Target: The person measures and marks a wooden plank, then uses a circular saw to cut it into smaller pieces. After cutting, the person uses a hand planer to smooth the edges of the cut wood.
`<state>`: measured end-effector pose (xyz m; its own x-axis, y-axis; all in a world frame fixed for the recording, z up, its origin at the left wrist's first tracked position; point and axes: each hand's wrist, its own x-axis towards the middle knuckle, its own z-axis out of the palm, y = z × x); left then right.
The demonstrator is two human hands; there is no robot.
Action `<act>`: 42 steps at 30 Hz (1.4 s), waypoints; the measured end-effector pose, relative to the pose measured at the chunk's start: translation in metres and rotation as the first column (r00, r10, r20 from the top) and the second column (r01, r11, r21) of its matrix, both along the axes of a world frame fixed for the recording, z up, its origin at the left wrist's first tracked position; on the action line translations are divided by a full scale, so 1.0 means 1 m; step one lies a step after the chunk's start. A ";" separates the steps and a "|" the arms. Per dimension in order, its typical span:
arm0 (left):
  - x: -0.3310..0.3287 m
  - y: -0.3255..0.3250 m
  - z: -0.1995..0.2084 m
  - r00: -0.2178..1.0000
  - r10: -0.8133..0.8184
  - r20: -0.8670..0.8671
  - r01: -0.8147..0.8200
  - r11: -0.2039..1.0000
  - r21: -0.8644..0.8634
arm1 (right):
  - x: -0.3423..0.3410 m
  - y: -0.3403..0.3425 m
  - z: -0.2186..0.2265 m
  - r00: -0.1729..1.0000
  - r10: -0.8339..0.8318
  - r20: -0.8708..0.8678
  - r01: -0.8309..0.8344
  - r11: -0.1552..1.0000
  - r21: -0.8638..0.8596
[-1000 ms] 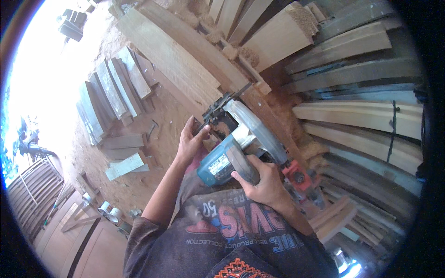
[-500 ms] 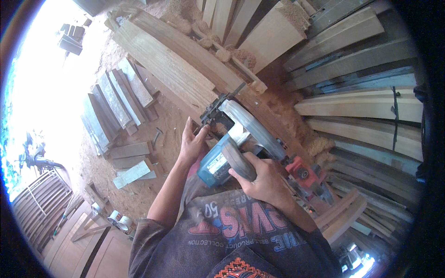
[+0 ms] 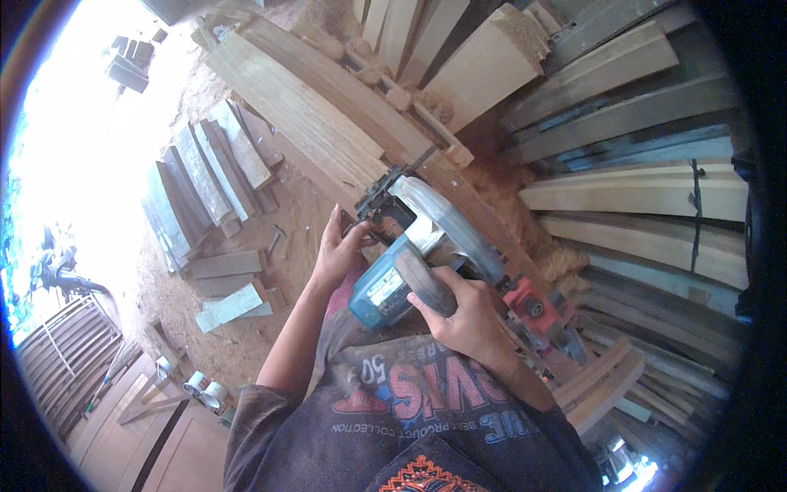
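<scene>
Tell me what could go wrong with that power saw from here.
The bare left hand holds the front of the power saw, so it might get hurt if the saw slipped or started unexpectedly. The shirt comes close to the saw, so loose cloth could perhaps catch. The red tool sits near the saw's rear and might get knocked.

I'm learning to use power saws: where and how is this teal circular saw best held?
Probably by its curved dark handle, coming from the near right: it arches beside the teal housing, and the right hand grips it there.
</scene>
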<state>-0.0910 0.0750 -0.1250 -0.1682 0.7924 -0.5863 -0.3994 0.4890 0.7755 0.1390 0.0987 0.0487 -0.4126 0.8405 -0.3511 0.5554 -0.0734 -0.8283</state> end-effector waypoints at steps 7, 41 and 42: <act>-0.010 -0.005 -0.009 0.996 -0.075 0.055 0.067 0.989 0.129 | -0.001 -0.004 0.001 1.000 -0.003 -0.012 0.003 0.999 0.039; -0.014 -0.032 -0.041 0.992 -0.073 -0.099 0.079 0.995 0.062 | -0.009 -0.017 -0.010 0.995 -0.094 0.014 0.095 0.987 -0.127; -0.013 -0.039 -0.049 0.996 -0.058 -0.067 0.059 0.998 0.017 | -0.006 -0.019 -0.019 0.996 -0.089 0.016 0.091 0.982 -0.164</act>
<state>-0.1038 0.0363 -0.1745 -0.1589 0.8127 -0.5606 -0.3180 0.4954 0.8083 0.1332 0.0799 0.0300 -0.3344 0.8046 -0.4907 0.5472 -0.2581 -0.7962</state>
